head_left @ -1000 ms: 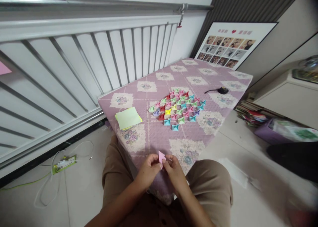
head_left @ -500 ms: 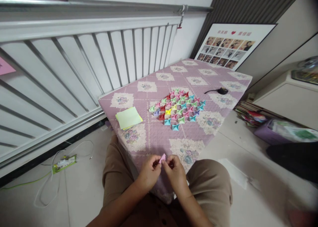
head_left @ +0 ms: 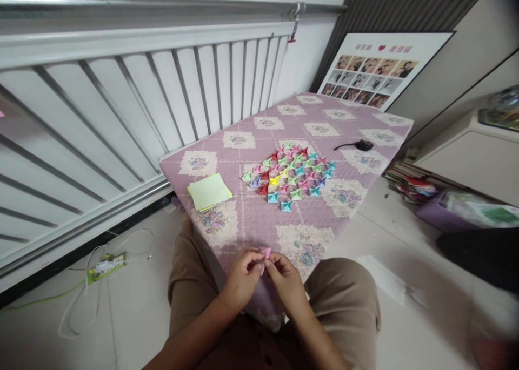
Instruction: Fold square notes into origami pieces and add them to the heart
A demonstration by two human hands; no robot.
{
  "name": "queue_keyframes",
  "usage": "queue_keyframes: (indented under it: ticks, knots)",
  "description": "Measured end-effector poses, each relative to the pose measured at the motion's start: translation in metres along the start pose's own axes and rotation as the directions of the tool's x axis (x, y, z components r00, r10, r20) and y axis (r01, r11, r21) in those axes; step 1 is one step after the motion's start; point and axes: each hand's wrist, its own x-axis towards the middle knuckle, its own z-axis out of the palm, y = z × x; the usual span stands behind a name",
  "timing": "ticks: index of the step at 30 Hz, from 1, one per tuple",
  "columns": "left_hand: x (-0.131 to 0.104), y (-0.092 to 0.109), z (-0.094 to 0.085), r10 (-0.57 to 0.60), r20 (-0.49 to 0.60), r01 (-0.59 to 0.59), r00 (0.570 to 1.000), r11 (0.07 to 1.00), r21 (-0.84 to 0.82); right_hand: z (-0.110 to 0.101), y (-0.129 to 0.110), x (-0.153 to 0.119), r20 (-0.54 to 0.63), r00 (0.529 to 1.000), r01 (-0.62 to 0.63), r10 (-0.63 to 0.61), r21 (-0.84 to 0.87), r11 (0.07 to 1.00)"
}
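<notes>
A small piece of folded pink paper (head_left: 265, 253) is pinched between my two hands over the near corner of the table. My left hand (head_left: 246, 273) grips its left side with closed fingers. From the right, my right hand (head_left: 284, 275) pinches it between thumb and fingers. Beyond them, several folded paper pieces (head_left: 295, 170) in green, red, pink, yellow, blue and purple lie in staggered rows. A stack of square paper sheets (head_left: 210, 192), pale green on top with yellow below, rests at the left edge.
A floral purple tablecloth (head_left: 251, 219) covers the table. On its right lies a black object with a cord (head_left: 364, 145). A white radiator (head_left: 182, 94) runs along the left, and a photo board (head_left: 367, 73) stands at the far end. A power strip (head_left: 107, 267) is on the floor.
The pink paper has turned in my fingers and shows a wider top and a point below. Both hands stay close together in nearly the same place.
</notes>
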Motion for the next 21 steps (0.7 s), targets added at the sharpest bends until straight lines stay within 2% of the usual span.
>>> queue_keyframes:
  ticks: [6,12,14,18,21]
  knots:
    - [0.002,0.003,-0.003,-0.003,-0.02,0.003,1.0,1.0,0.002,-0.001,0.005,0.0,0.0,0.999,-0.039,0.039,-0.002,0.999]
    - [0.003,-0.003,-0.004,-0.174,-0.07,0.169,0.982,0.983,-0.076,-0.001,0.006,-0.001,-0.012,0.996,-0.084,0.084,-0.008,0.996]
    - [0.004,-0.004,-0.005,-0.154,-0.067,0.149,0.986,0.986,-0.071,0.0,0.006,-0.001,-0.007,0.996,-0.085,0.085,-0.008,0.996]
    - [0.007,0.001,-0.009,-0.037,-0.024,0.039,0.999,0.996,0.075,0.0,0.006,-0.001,0.013,0.997,-0.072,0.072,-0.013,0.997]
    - [0.008,0.007,-0.011,0.006,0.002,-0.006,1.0,0.991,0.132,0.0,0.006,-0.001,0.005,0.998,-0.063,0.064,-0.018,0.998]
